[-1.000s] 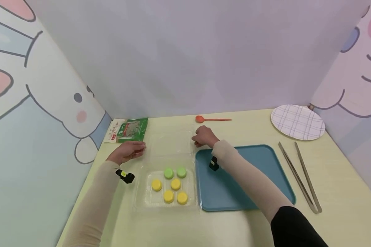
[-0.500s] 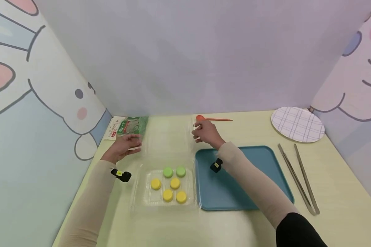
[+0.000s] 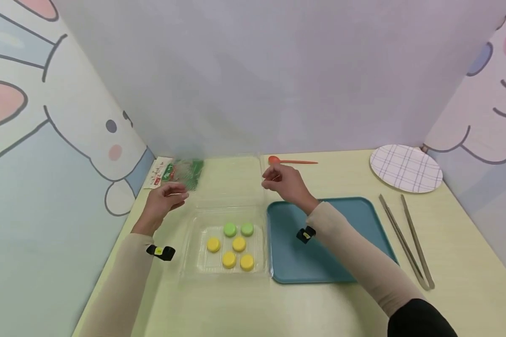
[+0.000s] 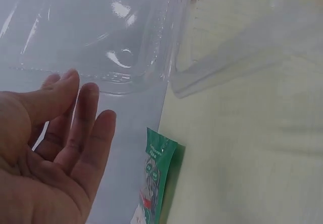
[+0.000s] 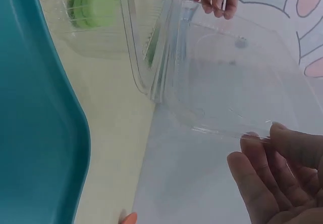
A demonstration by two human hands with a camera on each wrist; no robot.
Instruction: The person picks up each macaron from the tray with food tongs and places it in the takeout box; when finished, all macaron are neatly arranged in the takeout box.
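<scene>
A clear plastic container (image 3: 191,264) lies on the table with several yellow and green round pieces, like macarons, in its base. Its hinged clear lid (image 3: 232,175) stands tilted up at the far side, between both hands. My left hand (image 3: 162,203) pinches the lid's left edge between thumb and index finger, the other fingers loosely bent. In the right wrist view the lid's opposite edge sits between the thumb and fingers of my right hand (image 5: 282,168). One green piece (image 5: 93,6) shows through the container wall there.
Right of the container lies a blue tray (image 3: 312,262), partly under the right forearm. Metal tongs (image 3: 413,248) and a checked plate (image 3: 406,168) are farther right. An orange spoon (image 3: 295,162) lies at the back, and a green packet (image 3: 189,173) at the back left.
Both hands have risen with the lid, which now tilts up more steeply than before. The left hand has shifted a little left. The round pieces keep their places in the base.
</scene>
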